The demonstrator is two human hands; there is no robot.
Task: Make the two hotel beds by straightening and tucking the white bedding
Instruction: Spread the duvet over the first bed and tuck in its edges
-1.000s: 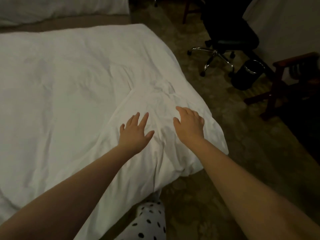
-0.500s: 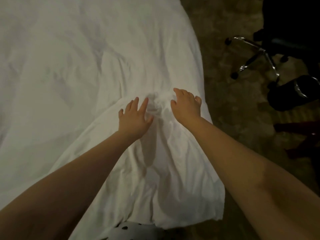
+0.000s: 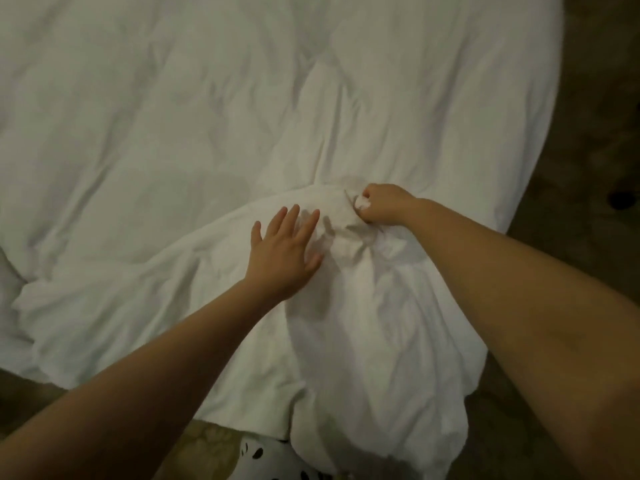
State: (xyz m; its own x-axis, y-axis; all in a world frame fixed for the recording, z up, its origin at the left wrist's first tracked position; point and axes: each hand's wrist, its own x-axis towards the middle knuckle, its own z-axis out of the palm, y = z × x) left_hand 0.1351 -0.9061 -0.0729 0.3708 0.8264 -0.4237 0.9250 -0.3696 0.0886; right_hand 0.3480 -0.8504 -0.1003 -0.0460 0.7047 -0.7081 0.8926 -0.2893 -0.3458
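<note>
1. While the left hand (image 3: 284,251) lies flat on the white bedding (image 3: 173,133), palm down, its fingers (image 3: 293,220) are released, straight and spread, with the thumb out to the right.
2. Just to the right and slightly farther off, the right hand (image 3: 382,207) is clenched into a fist, its fingers (image 3: 367,195) curled around a small bunch of the same white bedding, which pokes out at the fist's left side.
3. Between the two hands the cloth is crumpled into a tight knot of creases; the hands are near each other but do not touch.
4. The white bedding lies spread over the bed, which it hides, and fills most of the view from the far left to the far right.
5. A turned-back flap of it (image 3: 363,341) starts at the two hands and runs toward the near edge, where it hangs down in loose folds.
6. Soft wrinkles cross the far part of the bedding, and a deeper fold sits at the near left.
7. Dark patterned carpet (image 3: 588,150) shows along the right side and at the near left corner.
8. A white garment with black dots (image 3: 263,459) shows at the near edge, partly under the hanging flap.
9. Both forearms are bare and reach in from the near corners.
</note>
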